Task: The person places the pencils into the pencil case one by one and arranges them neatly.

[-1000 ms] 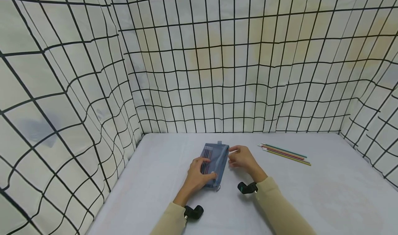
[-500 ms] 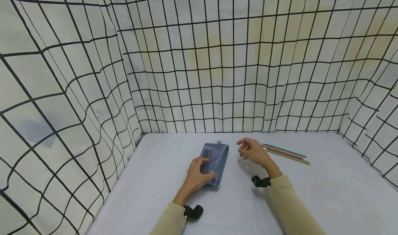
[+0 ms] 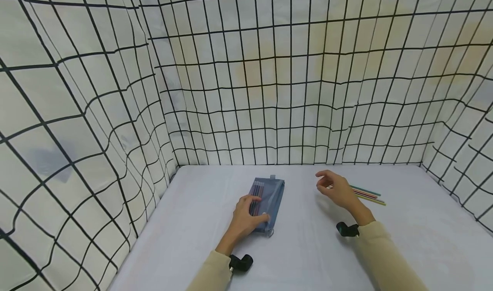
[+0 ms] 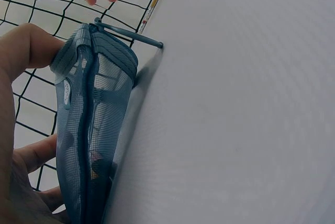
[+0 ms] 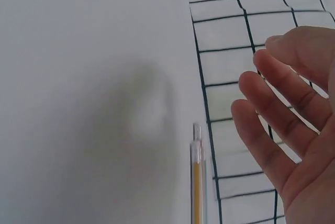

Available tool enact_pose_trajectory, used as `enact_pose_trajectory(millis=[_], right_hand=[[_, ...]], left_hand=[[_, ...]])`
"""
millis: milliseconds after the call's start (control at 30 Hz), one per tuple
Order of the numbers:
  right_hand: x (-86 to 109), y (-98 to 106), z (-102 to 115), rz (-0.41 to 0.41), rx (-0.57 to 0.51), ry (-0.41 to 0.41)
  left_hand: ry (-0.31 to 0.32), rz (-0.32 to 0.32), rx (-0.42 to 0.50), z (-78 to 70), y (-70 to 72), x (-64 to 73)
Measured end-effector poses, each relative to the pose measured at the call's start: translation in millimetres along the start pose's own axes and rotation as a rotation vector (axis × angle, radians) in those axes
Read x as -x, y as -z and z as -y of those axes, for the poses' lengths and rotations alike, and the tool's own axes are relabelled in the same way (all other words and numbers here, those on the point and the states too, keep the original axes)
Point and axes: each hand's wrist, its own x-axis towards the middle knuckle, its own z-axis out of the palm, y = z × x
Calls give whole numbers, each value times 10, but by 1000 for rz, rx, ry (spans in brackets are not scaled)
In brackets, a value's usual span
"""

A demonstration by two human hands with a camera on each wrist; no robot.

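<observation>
My left hand [image 3: 243,214] rests on a blue mesh zip pouch [image 3: 272,199], thumb and fingers spread over its upper face. Through the mesh show several slim pens [image 3: 257,190] lying lengthwise. The pouch's zipper edge [image 4: 86,114] faces the left wrist camera, with a pull loop [image 4: 131,34] sticking out at one end. To the right, my right hand [image 3: 340,193] hovers over the table holding nothing, its fingers loosely bent. It partly covers a small bunch of slim coloured pens [image 3: 371,197]. In the right wrist view, a yellow pen [image 5: 197,187] with a clear tip lies below the fingers.
A white-covered table [image 3: 304,256] carries everything. Black netting [image 3: 292,111] over pale sheeting rises behind it and along both sides. A small black camera [image 3: 241,263] is strapped to the left wrist, another camera [image 3: 348,230] to the right.
My right hand has left the pouch's right edge and moved right, over the tips of the loose pens. The left hand and pouch have stayed in place.
</observation>
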Motion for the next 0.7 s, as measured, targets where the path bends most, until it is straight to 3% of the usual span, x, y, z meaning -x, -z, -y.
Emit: enact_pose_trajectory(millis=[400,700], right_hand=[[106,195,-329,-31,129,-55],[142,327,-423,38,204,-101]], left_hand=[[5,3,7,-3,-17,5],[7,2,-2,-6,-2,1]])
